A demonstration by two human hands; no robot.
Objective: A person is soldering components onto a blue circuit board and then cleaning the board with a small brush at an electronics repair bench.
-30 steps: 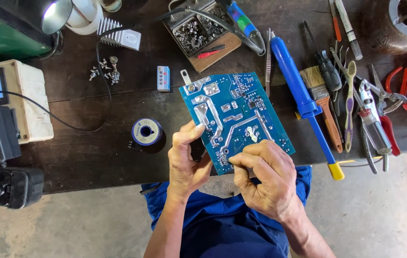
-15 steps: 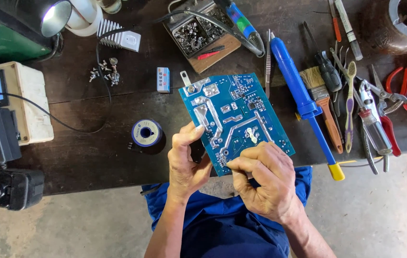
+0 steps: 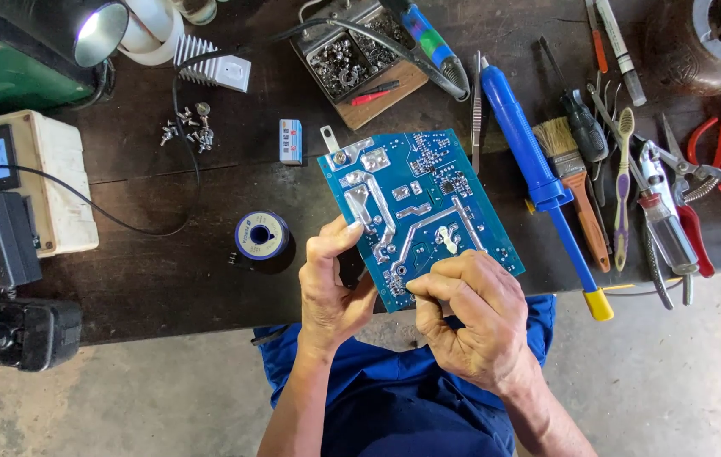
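Both hands held a blue board (image 3: 420, 211) over the bench's (image 3: 166, 279) near edge.
The left hand (image 3: 331, 283) gripped its left edge — the right hand's (image 3: 470, 317) fingers pinched its near edge; a solder spool (image 3: 261, 235) lay just left.

A dark wooden workbench (image 3: 166, 279) carries a solder spool (image 3: 261, 236) near its front edge, loose screws (image 3: 184, 132) toward the back left, a blue desoldering pump (image 3: 538, 182), a paintbrush (image 3: 576, 190) and red-handled pliers (image 3: 720, 173) along the right side.
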